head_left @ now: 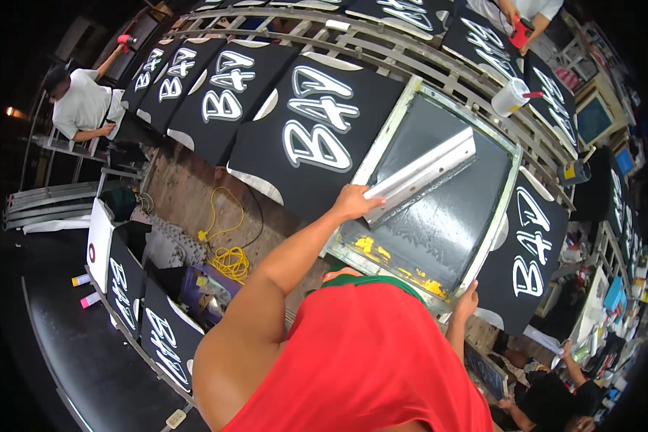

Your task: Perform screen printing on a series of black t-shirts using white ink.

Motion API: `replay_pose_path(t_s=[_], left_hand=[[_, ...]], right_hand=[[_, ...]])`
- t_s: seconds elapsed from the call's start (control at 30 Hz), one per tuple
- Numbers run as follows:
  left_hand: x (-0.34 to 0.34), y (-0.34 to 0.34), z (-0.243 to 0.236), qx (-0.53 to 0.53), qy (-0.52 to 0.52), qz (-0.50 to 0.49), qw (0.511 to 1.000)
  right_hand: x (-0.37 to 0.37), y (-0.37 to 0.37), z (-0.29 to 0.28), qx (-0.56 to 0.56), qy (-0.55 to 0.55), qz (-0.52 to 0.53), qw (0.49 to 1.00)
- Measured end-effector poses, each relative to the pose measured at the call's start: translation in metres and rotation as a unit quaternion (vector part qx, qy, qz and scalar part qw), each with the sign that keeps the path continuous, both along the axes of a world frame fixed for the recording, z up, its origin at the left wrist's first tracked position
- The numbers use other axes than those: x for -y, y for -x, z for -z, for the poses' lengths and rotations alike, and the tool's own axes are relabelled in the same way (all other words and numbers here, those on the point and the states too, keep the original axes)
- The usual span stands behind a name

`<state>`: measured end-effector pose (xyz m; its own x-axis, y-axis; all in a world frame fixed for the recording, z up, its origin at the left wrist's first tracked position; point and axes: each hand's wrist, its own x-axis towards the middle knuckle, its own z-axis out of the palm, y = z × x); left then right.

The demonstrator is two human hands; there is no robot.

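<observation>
My left hand (353, 202) grips the lower end of a long silver metal squeegee (428, 162), which lies diagonally over a screen printing frame (507, 201). The screen's dark mesh (410, 237) has a glossy coating and yellow smears near its lower edge. My right hand (465, 304) holds the lower right corner of the frame. The frame rests between black shirt panels with large white outlined lettering: one (266, 169) on the left, another (500, 266) on the right.
More printed panels (212, 129) line the slatted rack (338, 36). A white tub (511, 99) and dark bucket (574, 171) stand along it. Yellow cable (230, 263) lies on the floor (187, 165). Co-workers appear at upper left (75, 104), upper right (540, 11) and lower right (554, 403).
</observation>
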<state>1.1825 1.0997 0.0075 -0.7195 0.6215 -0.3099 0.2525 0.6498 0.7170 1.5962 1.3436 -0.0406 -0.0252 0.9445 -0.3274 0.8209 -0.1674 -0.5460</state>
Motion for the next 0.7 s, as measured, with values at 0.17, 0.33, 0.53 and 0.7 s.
replay_pose_path(t_s=[0.17,0.33,0.53,0.7], left_hand=[[0.005,0.012,-0.017,-0.03,0.001,0.053,0.998],[-0.043,0.066,-0.075,-0.19,0.054,0.258,0.946],[-0.163,0.16,-0.045,-0.27,-0.009,0.343,0.899],[-0.277,0.216,-0.023,-0.287,0.14,0.295,0.901]], right_hand=[[-0.027,0.042,-0.042,-0.045,-0.091,-0.064,0.993],[-0.095,0.177,-0.154,0.03,-0.294,-0.438,0.849],[-0.235,0.262,-0.088,0.145,-0.118,-0.589,0.786],[-0.306,0.329,-0.067,0.192,-0.164,-0.516,0.819]])
